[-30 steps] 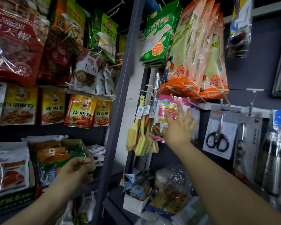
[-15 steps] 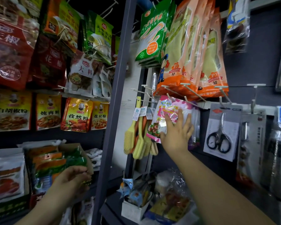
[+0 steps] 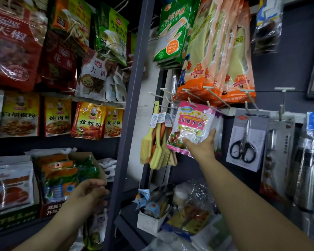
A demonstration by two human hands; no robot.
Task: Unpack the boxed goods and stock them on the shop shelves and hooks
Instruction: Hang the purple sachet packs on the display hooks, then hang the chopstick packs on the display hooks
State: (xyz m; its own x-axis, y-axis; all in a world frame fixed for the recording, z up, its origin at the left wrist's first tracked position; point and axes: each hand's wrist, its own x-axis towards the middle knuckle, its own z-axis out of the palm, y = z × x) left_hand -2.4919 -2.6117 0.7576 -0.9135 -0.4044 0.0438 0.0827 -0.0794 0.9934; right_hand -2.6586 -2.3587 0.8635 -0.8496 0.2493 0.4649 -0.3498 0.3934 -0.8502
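Box (image 3: 149, 222), seemingly with small packets (image 3: 152, 203)

Light: we see dim, bluish shop light.
Glare: on the red chilli bags (image 3: 13, 48).
Edges: bowed and soft around them.

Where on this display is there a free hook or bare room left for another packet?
Bare hooks jut out between the grey upright and the pink packet held by the right hand; another bare hook stands above the scissors card. The left spice wall is packed.
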